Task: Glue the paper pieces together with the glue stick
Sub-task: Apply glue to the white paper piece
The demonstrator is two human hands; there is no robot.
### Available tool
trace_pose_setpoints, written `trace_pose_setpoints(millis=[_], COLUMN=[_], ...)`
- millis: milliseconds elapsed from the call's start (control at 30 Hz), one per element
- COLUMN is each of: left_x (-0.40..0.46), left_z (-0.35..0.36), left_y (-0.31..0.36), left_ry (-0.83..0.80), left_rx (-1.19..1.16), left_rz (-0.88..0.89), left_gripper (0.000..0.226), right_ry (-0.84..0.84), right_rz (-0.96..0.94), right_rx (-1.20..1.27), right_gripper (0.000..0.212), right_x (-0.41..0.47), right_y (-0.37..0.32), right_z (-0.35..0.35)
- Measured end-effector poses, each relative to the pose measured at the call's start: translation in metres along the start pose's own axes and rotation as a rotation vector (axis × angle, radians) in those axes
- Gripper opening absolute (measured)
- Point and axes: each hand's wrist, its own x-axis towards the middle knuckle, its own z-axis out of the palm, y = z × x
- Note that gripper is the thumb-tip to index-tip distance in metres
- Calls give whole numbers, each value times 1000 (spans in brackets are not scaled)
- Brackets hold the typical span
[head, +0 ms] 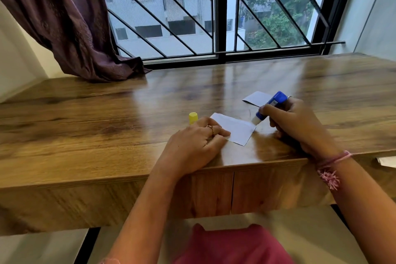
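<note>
On the wooden desk lay two paper pieces: my left hand pressed flat, fingers loose, on the near piece, while my right hand gripped one blue glue stick, tip touching that piece's right edge; the second piece lay beyond, one yellow cap beside my left hand

Right hand apparently presses glue stick to paper.

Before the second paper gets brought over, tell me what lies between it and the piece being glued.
Mainly the right hand and the glue stick it holds, tip at the near paper piece. They cover the near edge of the far paper piece. Otherwise only bare table shows between them; the yellow cap stands off to the left.
</note>
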Motion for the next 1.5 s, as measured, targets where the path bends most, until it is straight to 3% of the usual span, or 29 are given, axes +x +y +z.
trace_pose_setpoints(millis=[400, 833, 1500], left_x=[3, 4, 4], left_z=[2, 3, 2], left_y=[-3, -2, -2], left_ry=[19, 24, 14], left_rx=[-9, -7, -12], left_rz=[-19, -32, -41], left_gripper=[48, 49, 49], right_ry=[-71, -10, -71], right_rz=[-53, -21, -62], right_rx=[-130, -114, -122], right_gripper=[10, 9, 8], right_x=[-3, -3, -5], right_y=[-3, -4, -3], right_z=[2, 1, 2])
